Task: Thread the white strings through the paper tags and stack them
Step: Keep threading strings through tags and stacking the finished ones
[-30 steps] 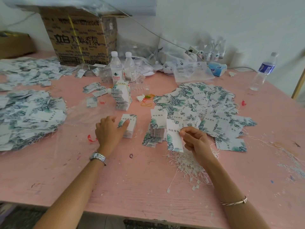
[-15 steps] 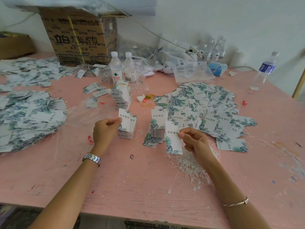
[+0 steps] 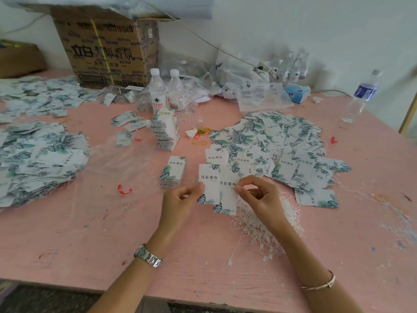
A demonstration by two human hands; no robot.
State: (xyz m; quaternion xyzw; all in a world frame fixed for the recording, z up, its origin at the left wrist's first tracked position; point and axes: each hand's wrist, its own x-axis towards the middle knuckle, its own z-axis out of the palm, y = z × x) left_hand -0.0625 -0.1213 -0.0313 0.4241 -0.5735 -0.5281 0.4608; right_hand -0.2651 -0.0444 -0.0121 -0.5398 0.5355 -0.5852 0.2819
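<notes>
My left hand (image 3: 179,203) pinches the left edge of a white leaf-print paper tag (image 3: 208,185). Overlapping it on the right is a second tag (image 3: 226,197), which my right hand (image 3: 259,196) pinches at its top right edge. Both tags hang just above the pink table (image 3: 90,233). A tangle of white strings (image 3: 266,224) lies under my right hand. A small neat stack of tags (image 3: 173,172) sits to the left of the held tags. A wide heap of loose tags (image 3: 270,143) spreads beyond my right hand.
A taller banded stack of tags (image 3: 165,131) stands behind, with two water bottles (image 3: 167,91) and a cardboard box (image 3: 108,48) further back. More tag heaps (image 3: 38,159) cover the left. Clear plastic film (image 3: 112,168) lies centre-left. Another bottle (image 3: 361,96) stands far right.
My left hand lifted one tag off the small stack and carried it right, meeting the tag in my right hand. The right hand stayed nearly in place.
</notes>
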